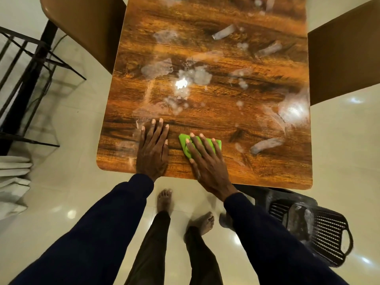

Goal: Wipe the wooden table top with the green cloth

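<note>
- The wooden table top [205,58] is carrying white smears [195,76] across its middle, far end and right side.
- The green cloth [182,140], folded, is lying on the table top near its near edge, left of centre.
- The right hand [205,161] is pressing flat on the cloth, fingers straight and slightly spread.
- The left hand [153,149] is resting flat on the table top just left of the cloth, fingers straight and close together.
- Brown chairs are crowding the table top's left edge [82,27] and right edge [345,58]; a black plastic chair [320,227] is sitting at its near right corner.
</note>
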